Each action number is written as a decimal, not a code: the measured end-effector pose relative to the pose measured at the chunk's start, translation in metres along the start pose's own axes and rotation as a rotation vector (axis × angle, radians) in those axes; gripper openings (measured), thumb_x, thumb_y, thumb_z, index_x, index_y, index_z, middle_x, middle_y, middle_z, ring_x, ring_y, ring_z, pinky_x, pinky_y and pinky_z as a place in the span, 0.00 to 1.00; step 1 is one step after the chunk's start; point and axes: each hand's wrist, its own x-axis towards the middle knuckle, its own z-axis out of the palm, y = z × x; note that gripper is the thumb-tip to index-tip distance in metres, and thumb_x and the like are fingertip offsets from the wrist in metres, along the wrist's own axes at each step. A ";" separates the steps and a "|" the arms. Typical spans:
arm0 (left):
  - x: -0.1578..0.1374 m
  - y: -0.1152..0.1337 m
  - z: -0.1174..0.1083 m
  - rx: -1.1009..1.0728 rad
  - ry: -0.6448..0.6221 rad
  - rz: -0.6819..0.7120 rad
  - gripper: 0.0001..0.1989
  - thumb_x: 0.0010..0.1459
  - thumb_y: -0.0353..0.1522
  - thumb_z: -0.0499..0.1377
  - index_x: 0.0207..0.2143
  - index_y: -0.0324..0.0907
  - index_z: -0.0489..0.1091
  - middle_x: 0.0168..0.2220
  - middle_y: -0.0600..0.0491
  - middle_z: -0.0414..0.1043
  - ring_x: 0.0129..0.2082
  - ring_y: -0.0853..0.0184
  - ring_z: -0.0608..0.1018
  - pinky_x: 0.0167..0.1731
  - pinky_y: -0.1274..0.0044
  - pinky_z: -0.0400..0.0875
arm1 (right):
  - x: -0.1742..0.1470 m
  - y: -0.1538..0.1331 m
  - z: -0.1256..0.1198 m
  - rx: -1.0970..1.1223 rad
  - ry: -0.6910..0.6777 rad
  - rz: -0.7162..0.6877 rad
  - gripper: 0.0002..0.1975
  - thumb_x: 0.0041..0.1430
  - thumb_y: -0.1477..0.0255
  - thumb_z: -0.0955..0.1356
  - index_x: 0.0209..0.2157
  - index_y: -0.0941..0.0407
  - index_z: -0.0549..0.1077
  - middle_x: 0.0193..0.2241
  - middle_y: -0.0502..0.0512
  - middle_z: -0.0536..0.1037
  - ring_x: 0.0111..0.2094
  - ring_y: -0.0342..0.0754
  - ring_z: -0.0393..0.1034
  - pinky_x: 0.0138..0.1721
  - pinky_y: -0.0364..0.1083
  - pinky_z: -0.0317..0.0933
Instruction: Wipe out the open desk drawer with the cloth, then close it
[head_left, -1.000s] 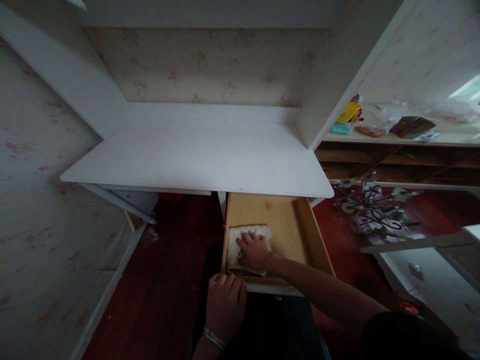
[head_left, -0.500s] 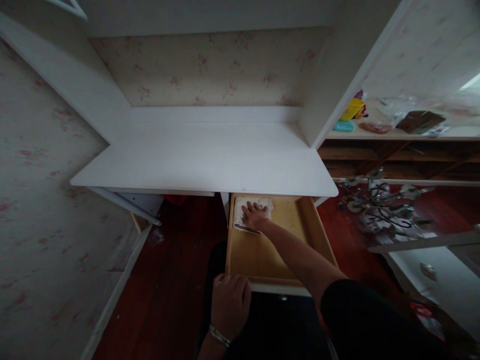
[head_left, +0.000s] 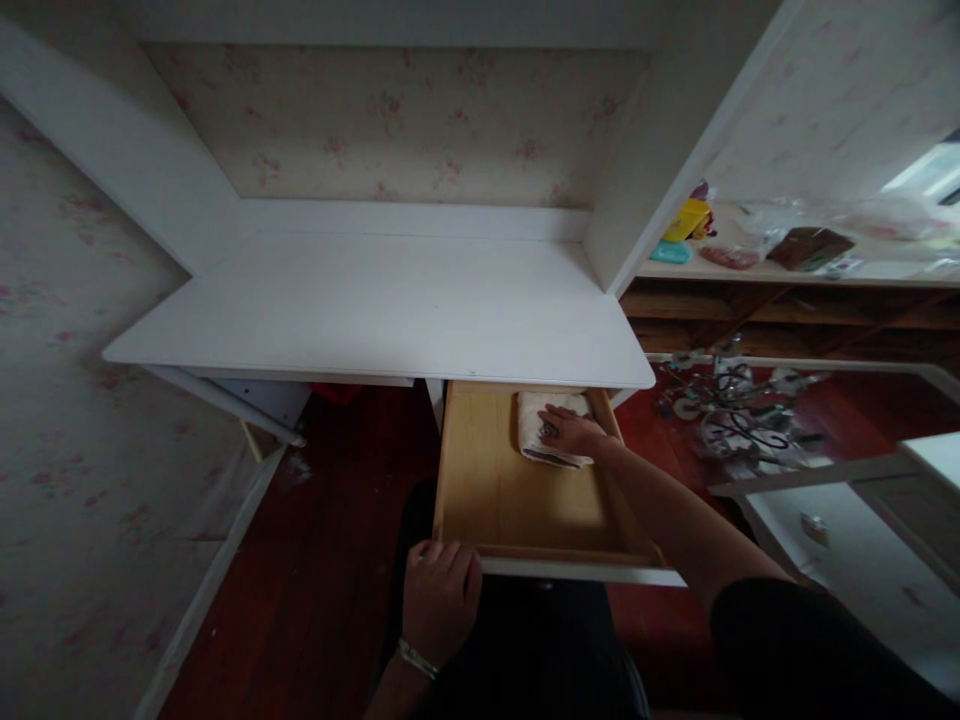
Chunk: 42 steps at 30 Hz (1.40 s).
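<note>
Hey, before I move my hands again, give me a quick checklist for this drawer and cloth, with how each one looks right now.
1. Drawer open: ok, it stands out from under the desk top.
2. Right hand on the cloth: ok, laid over it.
3. Cloth within the drawer: ok, towards the back right.
4. Left hand on the drawer: ok, at its front left corner; how firmly, cannot tell.
5. Whole cloth in sight: not ok, the right hand covers part.
6. Cloth's underside clean: cannot tell, it faces down.
</note>
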 end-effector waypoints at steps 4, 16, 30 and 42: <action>0.000 0.000 0.000 0.001 0.010 0.006 0.10 0.61 0.30 0.50 0.31 0.45 0.70 0.28 0.55 0.71 0.31 0.67 0.69 0.41 0.68 0.56 | -0.023 -0.010 0.003 0.013 -0.022 -0.080 0.35 0.53 0.53 0.63 0.61 0.45 0.55 0.63 0.54 0.53 0.58 0.59 0.53 0.53 0.57 0.55; -0.003 -0.001 0.004 -0.055 0.078 0.035 0.09 0.60 0.30 0.51 0.32 0.44 0.71 0.27 0.54 0.72 0.31 0.68 0.70 0.40 0.68 0.55 | -0.121 -0.045 0.041 0.025 -0.006 -0.162 0.35 0.49 0.58 0.68 0.59 0.45 0.57 0.58 0.61 0.58 0.55 0.62 0.55 0.48 0.62 0.55; -0.003 -0.001 0.005 -0.014 0.104 0.031 0.08 0.60 0.30 0.52 0.30 0.44 0.70 0.25 0.55 0.70 0.29 0.67 0.69 0.38 0.68 0.56 | -0.072 -0.180 0.037 -0.004 0.122 -0.223 0.33 0.50 0.57 0.67 0.57 0.47 0.58 0.56 0.60 0.60 0.54 0.62 0.53 0.48 0.66 0.51; -0.006 -0.003 0.003 -0.013 0.078 0.040 0.09 0.60 0.28 0.50 0.34 0.44 0.70 0.28 0.54 0.71 0.31 0.67 0.69 0.39 0.68 0.57 | 0.026 -0.171 0.011 0.022 0.028 -0.071 0.32 0.59 0.63 0.58 0.64 0.49 0.46 0.65 0.61 0.43 0.63 0.62 0.36 0.55 0.71 0.30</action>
